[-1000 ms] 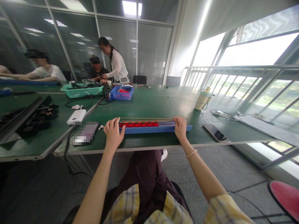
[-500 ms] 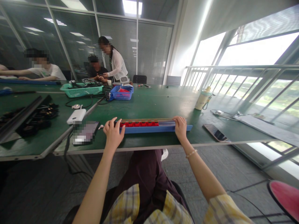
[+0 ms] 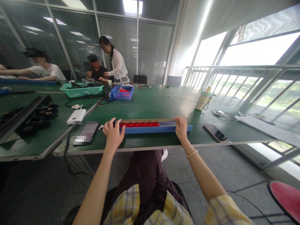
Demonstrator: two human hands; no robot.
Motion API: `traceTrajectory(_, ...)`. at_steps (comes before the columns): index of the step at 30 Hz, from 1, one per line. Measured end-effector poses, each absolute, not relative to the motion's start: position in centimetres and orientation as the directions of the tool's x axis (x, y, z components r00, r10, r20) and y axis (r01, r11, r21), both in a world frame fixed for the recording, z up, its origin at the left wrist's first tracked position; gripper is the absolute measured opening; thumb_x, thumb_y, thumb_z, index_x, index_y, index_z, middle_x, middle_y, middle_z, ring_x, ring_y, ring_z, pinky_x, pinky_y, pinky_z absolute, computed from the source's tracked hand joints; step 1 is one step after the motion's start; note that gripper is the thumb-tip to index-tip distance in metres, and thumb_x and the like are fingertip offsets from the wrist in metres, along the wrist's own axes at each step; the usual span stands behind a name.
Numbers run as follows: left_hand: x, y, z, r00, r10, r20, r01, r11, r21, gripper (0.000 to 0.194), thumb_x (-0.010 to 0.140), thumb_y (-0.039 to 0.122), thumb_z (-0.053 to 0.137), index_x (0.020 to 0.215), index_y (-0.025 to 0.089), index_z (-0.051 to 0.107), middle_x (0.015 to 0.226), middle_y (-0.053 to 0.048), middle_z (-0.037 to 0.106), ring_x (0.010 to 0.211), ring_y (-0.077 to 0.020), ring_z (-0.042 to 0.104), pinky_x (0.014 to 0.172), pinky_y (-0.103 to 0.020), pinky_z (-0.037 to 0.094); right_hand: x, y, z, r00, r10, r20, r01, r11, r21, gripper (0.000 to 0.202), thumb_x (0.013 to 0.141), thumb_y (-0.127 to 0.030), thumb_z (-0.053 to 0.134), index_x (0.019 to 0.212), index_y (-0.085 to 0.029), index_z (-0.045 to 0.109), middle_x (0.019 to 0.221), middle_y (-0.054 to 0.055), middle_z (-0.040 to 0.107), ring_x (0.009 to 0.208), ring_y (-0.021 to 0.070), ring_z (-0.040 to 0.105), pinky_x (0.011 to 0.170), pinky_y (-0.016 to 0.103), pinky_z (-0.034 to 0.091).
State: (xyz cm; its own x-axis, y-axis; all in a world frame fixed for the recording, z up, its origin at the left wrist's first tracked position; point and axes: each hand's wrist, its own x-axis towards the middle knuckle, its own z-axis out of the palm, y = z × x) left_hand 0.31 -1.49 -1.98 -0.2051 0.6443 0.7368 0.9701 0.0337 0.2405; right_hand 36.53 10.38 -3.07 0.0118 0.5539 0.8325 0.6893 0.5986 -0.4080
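A long blue channel (image 3: 150, 129) lies along the front edge of the green table. Inside its left and middle part sits a row of red box-like pieces (image 3: 140, 124); the right part has none showing. Thin yellow-orange strands (image 3: 147, 120) run lengthwise over the top. My left hand (image 3: 112, 129) grips the channel's left end, thumb on the near side and fingers bent over the far side. Near the right end, my right hand (image 3: 181, 128) is closed around the channel, fingers together. Both palms hide what lies directly beneath them.
Left of the channel lie a phone (image 3: 86, 133) and a white power bank (image 3: 76, 117). Another phone (image 3: 217, 133) and a cream cup (image 3: 203, 99) are at right. Green (image 3: 82, 91) and blue (image 3: 122, 95) baskets stand farther back. Several people are across the table.
My hands and the channel stay almost exactly where they were. Across the table, the seated person in black has lifted a hand.
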Motion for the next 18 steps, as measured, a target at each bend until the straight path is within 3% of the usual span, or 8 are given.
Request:
traceTrajectory(10,0.52,-1.72,-1.76,-0.220,0.668,0.711,0.968,0.060,0.243,0.046,0.095,0.045,0.045,0.133,0.023,0.061,0.146,-0.015,0.044,0.127,-0.0370,0.035,0.106,-0.056,0.030,36.56,10.79,-3.35,-0.008,0.531,0.847,0.677,0.626,-0.386,0.028,0.099,-0.034,0.042,0.089,-0.022,0.064,0.091,0.006,0.069,0.090,0.0230,0.058,0.085,0.035,0.042)
traceTrajectory(18,0.52,-1.73,-1.69,-0.223,0.668,0.710,0.968,0.066,0.242,0.046,0.095,0.044,0.045,0.133,0.024,0.061,0.146,-0.015,0.045,0.126,-0.0368,0.035,0.105,-0.057,0.030,36.13,10.59,-3.35,0.034,0.556,0.831,0.746,0.539,-0.391,0.031,0.100,-0.037,0.042,0.101,-0.023,0.070,0.107,0.008,0.069,0.103,0.0242,0.056,0.093,0.037,0.038)
